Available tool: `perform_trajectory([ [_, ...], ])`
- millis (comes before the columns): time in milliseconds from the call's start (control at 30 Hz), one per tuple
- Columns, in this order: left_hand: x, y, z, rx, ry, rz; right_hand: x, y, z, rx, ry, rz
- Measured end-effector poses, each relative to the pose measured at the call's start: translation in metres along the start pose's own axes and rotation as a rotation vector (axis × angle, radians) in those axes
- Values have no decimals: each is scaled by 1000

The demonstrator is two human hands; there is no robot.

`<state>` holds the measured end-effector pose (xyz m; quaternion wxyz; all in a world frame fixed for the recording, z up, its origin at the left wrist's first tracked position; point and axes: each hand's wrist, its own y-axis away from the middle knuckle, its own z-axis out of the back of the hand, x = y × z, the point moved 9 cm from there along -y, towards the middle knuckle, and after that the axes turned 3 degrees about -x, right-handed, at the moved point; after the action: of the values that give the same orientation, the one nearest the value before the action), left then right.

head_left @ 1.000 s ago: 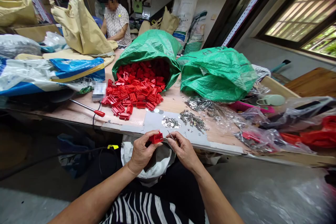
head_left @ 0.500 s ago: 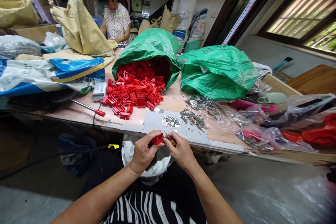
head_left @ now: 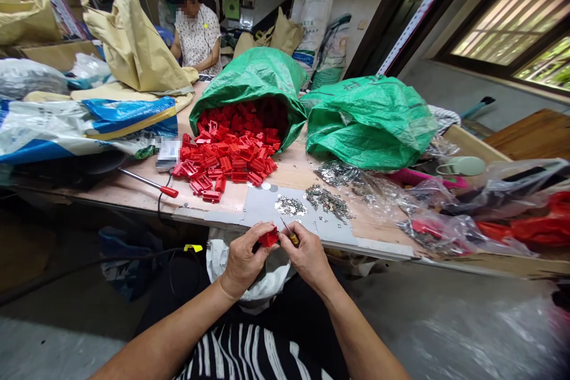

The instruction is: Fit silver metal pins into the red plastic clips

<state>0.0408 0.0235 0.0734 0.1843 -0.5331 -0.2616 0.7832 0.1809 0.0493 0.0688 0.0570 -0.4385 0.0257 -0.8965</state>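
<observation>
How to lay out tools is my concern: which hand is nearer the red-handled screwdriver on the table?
Left. The left hand, holding a red part, sits right of the screwdriver; the right hand, holding a small tool, is farther right.

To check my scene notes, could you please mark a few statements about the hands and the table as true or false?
1. The left hand holds a red plastic part. True.
2. The right hand is empty. False: it pinches a thin tool with a yellow grip, right beside the part.
3. The loose red parts spill from a blue sack. False: they spill from an open green sack.
4. A red-handled screwdriver lies on the table, left of the loose red parts. True.
</observation>
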Motion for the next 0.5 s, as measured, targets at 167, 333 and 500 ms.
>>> perform_trajectory([
  [167, 4, 0, 0, -8, 18, 70, 1, 1, 2, 21, 40, 27],
  [333, 2, -1, 0, -9, 14, 80, 2, 1, 1, 25, 30, 28],
  [500, 2, -1, 1, -8, 12, 75, 2, 1, 1, 33, 8, 27],
])
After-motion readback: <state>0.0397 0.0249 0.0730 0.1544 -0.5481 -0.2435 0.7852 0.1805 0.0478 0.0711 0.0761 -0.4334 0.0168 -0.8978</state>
